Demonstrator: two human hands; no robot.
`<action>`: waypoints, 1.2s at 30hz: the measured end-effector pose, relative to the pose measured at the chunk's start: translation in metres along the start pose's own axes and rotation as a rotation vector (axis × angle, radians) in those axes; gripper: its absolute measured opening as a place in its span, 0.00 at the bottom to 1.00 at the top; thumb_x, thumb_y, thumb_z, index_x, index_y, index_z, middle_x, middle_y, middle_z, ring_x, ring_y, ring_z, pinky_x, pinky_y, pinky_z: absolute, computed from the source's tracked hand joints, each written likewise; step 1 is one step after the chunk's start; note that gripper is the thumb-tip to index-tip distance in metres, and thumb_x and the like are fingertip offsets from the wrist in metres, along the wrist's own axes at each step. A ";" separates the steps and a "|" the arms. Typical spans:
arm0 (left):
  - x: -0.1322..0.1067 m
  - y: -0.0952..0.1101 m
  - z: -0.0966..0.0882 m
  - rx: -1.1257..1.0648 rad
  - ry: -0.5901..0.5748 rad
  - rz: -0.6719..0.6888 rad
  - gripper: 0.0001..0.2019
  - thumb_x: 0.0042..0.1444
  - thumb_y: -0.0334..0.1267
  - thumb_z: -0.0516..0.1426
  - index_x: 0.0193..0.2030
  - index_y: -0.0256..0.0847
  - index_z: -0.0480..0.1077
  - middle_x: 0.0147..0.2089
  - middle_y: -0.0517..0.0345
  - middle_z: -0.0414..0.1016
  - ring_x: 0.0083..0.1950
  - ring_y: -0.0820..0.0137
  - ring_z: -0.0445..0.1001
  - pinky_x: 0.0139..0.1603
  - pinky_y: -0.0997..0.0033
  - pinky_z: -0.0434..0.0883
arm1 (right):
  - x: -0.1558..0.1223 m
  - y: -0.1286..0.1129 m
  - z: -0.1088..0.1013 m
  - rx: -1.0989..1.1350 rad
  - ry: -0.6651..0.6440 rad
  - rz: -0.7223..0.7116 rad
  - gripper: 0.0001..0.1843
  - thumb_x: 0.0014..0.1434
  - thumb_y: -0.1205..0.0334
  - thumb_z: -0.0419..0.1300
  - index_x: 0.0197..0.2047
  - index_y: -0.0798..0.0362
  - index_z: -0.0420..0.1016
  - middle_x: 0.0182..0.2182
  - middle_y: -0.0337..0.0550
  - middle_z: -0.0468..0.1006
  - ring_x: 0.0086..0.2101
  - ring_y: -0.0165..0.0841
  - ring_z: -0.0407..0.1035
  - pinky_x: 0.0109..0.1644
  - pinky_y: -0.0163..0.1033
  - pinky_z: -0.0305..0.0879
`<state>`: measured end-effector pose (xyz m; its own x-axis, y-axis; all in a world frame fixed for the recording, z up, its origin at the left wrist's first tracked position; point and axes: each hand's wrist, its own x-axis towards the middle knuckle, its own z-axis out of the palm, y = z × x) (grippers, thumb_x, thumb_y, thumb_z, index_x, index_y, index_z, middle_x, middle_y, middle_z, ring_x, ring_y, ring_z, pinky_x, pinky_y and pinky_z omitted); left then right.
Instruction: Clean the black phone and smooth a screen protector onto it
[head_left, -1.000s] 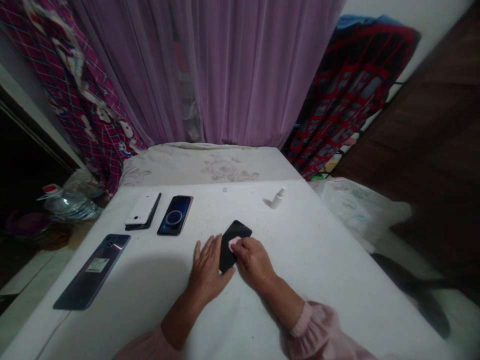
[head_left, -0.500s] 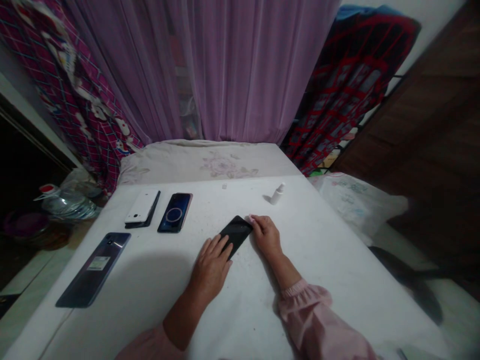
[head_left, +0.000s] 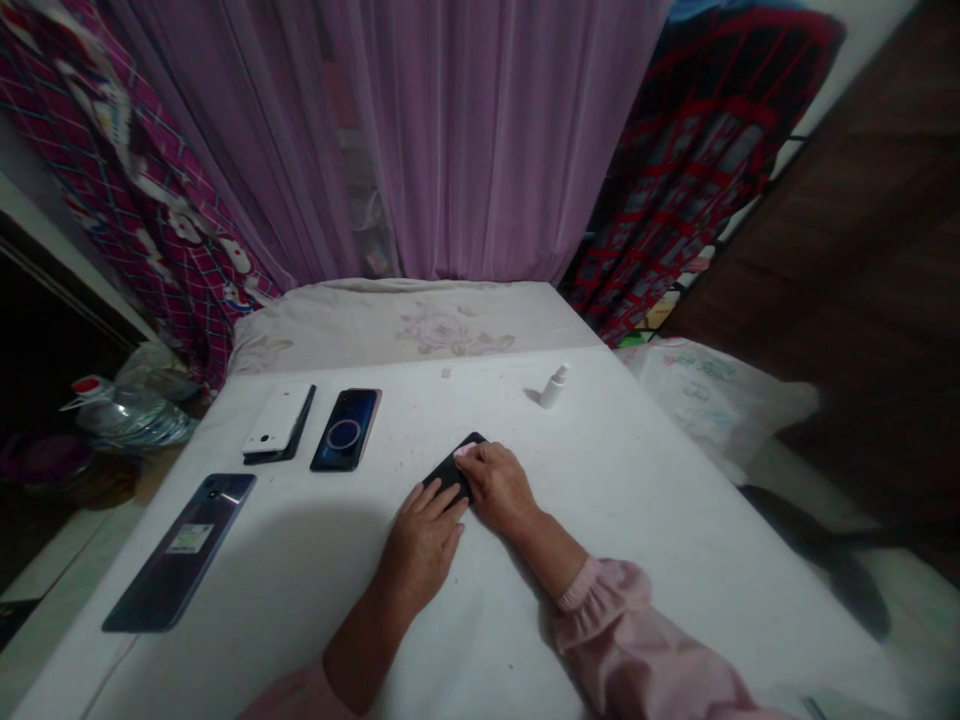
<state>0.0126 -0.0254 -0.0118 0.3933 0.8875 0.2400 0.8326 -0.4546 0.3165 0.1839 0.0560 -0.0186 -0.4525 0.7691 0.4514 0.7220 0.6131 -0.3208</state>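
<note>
A black phone lies on the white table in front of me. My left hand rests flat with its fingers stretched out, the fingertips pressing on the phone's near end. My right hand lies over the phone's right side with its fingers closed on a small pink cloth, of which only a bit peeks out at the fingertips. Most of the phone is hidden under both hands.
Three more phones lie at the left: a white one, a dark blue one and a large purple one. A small white spray bottle stands at the back. A plastic bag sits off the right edge.
My right hand went out to the phone's far end and has come back toward me over the screen with the pink cloth. My left hand stayed on the near end.
</note>
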 end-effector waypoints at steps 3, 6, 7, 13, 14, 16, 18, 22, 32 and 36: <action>0.000 -0.002 0.002 -0.009 0.030 0.015 0.20 0.63 0.32 0.49 0.57 0.45 0.73 0.60 0.55 0.74 0.64 0.56 0.69 0.64 0.45 0.66 | 0.006 0.008 -0.002 -0.010 -0.035 0.019 0.13 0.65 0.63 0.55 0.46 0.47 0.81 0.37 0.45 0.78 0.38 0.36 0.68 0.43 0.40 0.61; 0.001 -0.004 0.006 -0.021 0.078 0.046 0.19 0.63 0.31 0.49 0.56 0.45 0.74 0.59 0.53 0.75 0.62 0.56 0.70 0.62 0.45 0.68 | 0.019 0.024 -0.005 -0.082 -0.028 0.198 0.13 0.65 0.63 0.56 0.44 0.49 0.82 0.35 0.46 0.78 0.37 0.36 0.68 0.40 0.39 0.60; 0.001 -0.005 0.007 -0.024 0.097 0.059 0.19 0.62 0.30 0.50 0.56 0.45 0.74 0.59 0.52 0.76 0.62 0.56 0.71 0.62 0.45 0.69 | 0.023 0.026 -0.006 -0.105 -0.028 0.248 0.13 0.65 0.63 0.56 0.44 0.50 0.83 0.35 0.47 0.78 0.36 0.37 0.68 0.40 0.39 0.59; 0.002 -0.007 0.009 -0.018 0.149 0.097 0.18 0.61 0.30 0.52 0.55 0.44 0.74 0.57 0.52 0.77 0.59 0.55 0.73 0.59 0.45 0.71 | 0.026 0.007 -0.002 -0.105 -0.126 0.119 0.13 0.66 0.62 0.56 0.46 0.47 0.82 0.38 0.45 0.79 0.39 0.37 0.68 0.43 0.38 0.60; 0.002 -0.007 0.008 -0.011 0.145 0.100 0.18 0.61 0.30 0.52 0.55 0.44 0.74 0.57 0.52 0.77 0.59 0.55 0.73 0.59 0.45 0.71 | 0.026 0.004 -0.002 -0.094 -0.142 0.084 0.13 0.66 0.62 0.56 0.46 0.46 0.82 0.39 0.45 0.79 0.40 0.36 0.69 0.43 0.38 0.60; 0.003 -0.006 0.007 0.004 0.134 0.102 0.18 0.61 0.30 0.51 0.55 0.43 0.74 0.57 0.51 0.77 0.59 0.55 0.73 0.59 0.45 0.71 | 0.029 0.004 -0.005 -0.103 -0.163 0.101 0.13 0.66 0.62 0.56 0.46 0.47 0.82 0.39 0.45 0.79 0.40 0.36 0.69 0.43 0.38 0.60; 0.004 -0.005 0.007 0.015 0.128 0.097 0.18 0.61 0.29 0.52 0.55 0.43 0.74 0.57 0.52 0.77 0.59 0.55 0.73 0.59 0.45 0.71 | 0.034 0.008 -0.009 -0.146 -0.175 0.202 0.14 0.66 0.62 0.55 0.46 0.48 0.82 0.37 0.46 0.79 0.38 0.37 0.69 0.42 0.38 0.60; 0.004 -0.004 0.008 0.013 0.131 0.107 0.18 0.61 0.29 0.52 0.55 0.44 0.73 0.58 0.54 0.77 0.60 0.56 0.72 0.59 0.47 0.71 | 0.043 0.015 -0.013 -0.199 -0.179 0.344 0.15 0.66 0.62 0.54 0.46 0.48 0.83 0.37 0.47 0.78 0.38 0.36 0.69 0.41 0.37 0.60; -0.010 -0.024 0.005 0.114 0.381 -0.204 0.24 0.58 0.44 0.59 0.57 0.33 0.66 0.52 0.38 0.76 0.55 0.48 0.72 0.59 0.40 0.66 | 0.031 0.030 -0.014 -0.159 -0.119 0.347 0.16 0.66 0.63 0.53 0.45 0.50 0.82 0.39 0.48 0.79 0.39 0.38 0.69 0.42 0.39 0.60; -0.005 -0.027 0.010 0.083 0.377 -0.217 0.26 0.56 0.43 0.60 0.59 0.35 0.63 0.52 0.40 0.76 0.55 0.50 0.72 0.59 0.43 0.66 | 0.033 0.026 -0.014 -0.152 -0.141 0.296 0.15 0.65 0.64 0.54 0.44 0.50 0.83 0.40 0.48 0.79 0.40 0.39 0.69 0.43 0.40 0.59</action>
<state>-0.0076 -0.0166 -0.0309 0.0488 0.8655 0.4986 0.9147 -0.2393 0.3257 0.1952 0.0946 -0.0005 -0.2722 0.9330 0.2353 0.8974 0.3344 -0.2879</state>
